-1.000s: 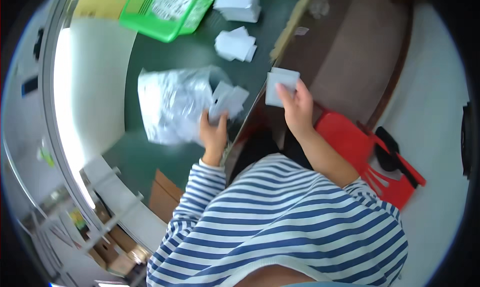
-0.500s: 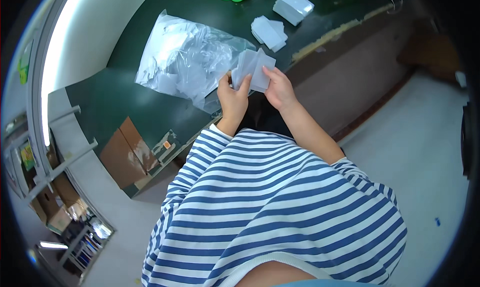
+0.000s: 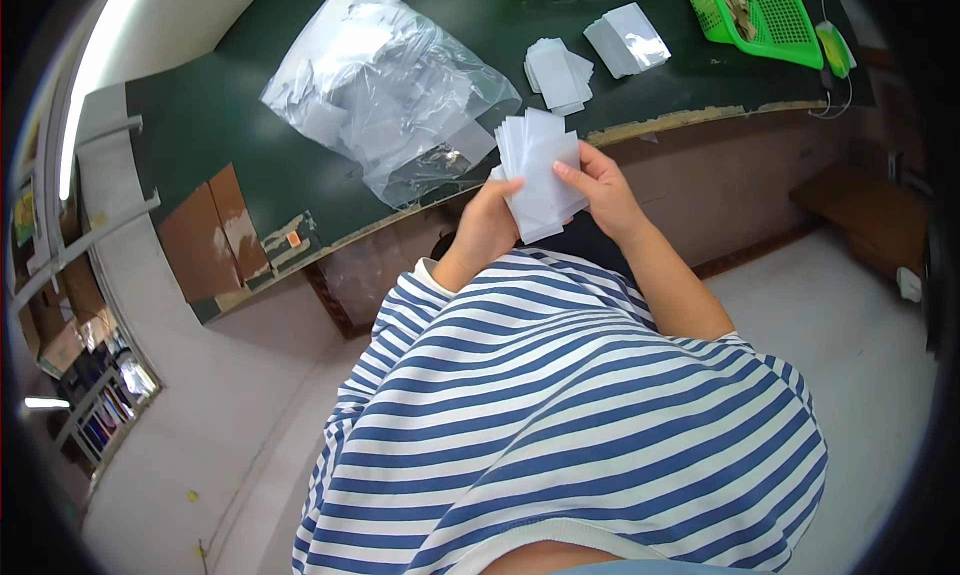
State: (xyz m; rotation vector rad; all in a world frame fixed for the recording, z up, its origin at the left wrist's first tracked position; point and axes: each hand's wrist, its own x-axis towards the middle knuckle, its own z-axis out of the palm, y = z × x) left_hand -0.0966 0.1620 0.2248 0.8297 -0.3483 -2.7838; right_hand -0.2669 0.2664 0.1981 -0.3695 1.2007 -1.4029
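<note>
Between my two hands, a fanned stack of white translucent cards [image 3: 540,167] is held just off the table's front edge. My left hand [image 3: 488,220] grips its lower left side, thumb on top. On the right side my right hand [image 3: 604,187] pinches the stack, its thumb lying on the front card. Left of the stack lies a large clear plastic bag [image 3: 385,85] filled with similar loose cards. Past my hands are a loose pile of cards [image 3: 558,75] and a neater, glossy stack of cards [image 3: 628,41].
All this is on a dark green table [image 3: 210,105] with a chipped front edge. Green plastic baskets [image 3: 785,20] stand at the far side, one holding brownish pieces. A cable with a green item [image 3: 832,50] is at the right end. Brown cardboard [image 3: 205,237] lies at the left.
The cards in my hands have gone from a spread of a few to a thicker, fanned stack. My view has shifted, bringing more of the green baskets into sight.
</note>
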